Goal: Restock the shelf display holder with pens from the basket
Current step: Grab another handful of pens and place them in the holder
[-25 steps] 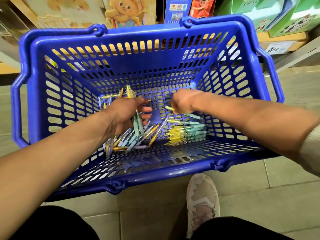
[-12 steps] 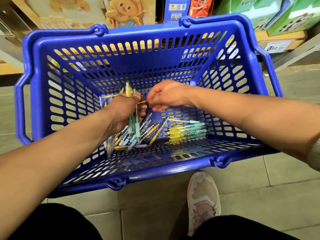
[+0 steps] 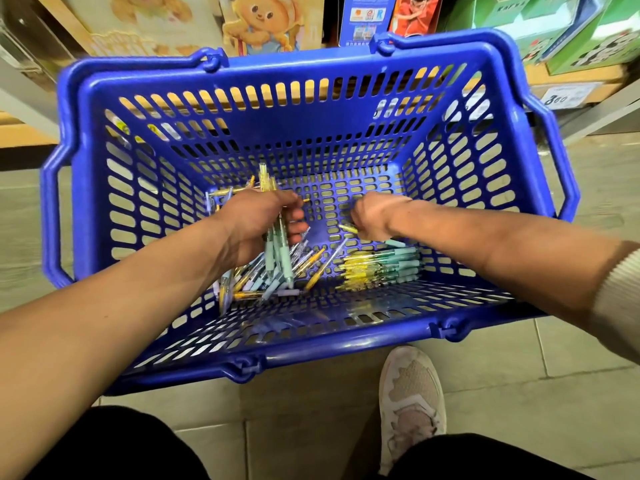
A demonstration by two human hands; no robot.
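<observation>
Pens (image 3: 258,284), yellow, teal and pale blue, lie on the floor of a blue slotted basket (image 3: 311,356), which stands on grey floor tiles (image 3: 519,393). Nearest the camera: dark trouser legs (image 3: 104,445) and one pale worn shoe (image 3: 410,393), its toe just short of the basket's near rim. Both forearms reach in over that rim; a cream ribbed sleeve (image 3: 620,296) shows at the right edge. Loose pens are heaped crosswise left of centre; to their right a tidy row of pens (image 3: 381,268) lies side by side, yellow ends to the left. Left hand (image 3: 256,220) is above the heap, back of the hand up, fingers and thumb curled tight round a handful of pens (image 3: 277,252) held roughly upright, tips poking out above and below the fist. Right hand (image 3: 374,216) is low over the basket floor, well apart from the left, knuckles up, fingers curled down on a single pen (image 3: 348,228) whose yellow end juts out at the fingertips. Beyond the far basket wall is a wooden shelf with a cartoon bear box (image 3: 259,26), a blue card (image 3: 363,19) with small logos and a letter "R", the rest too small to read, and green boxes (image 3: 554,26). A shelf-edge price tag (image 3: 568,95) reads roughly "300", blurred.
</observation>
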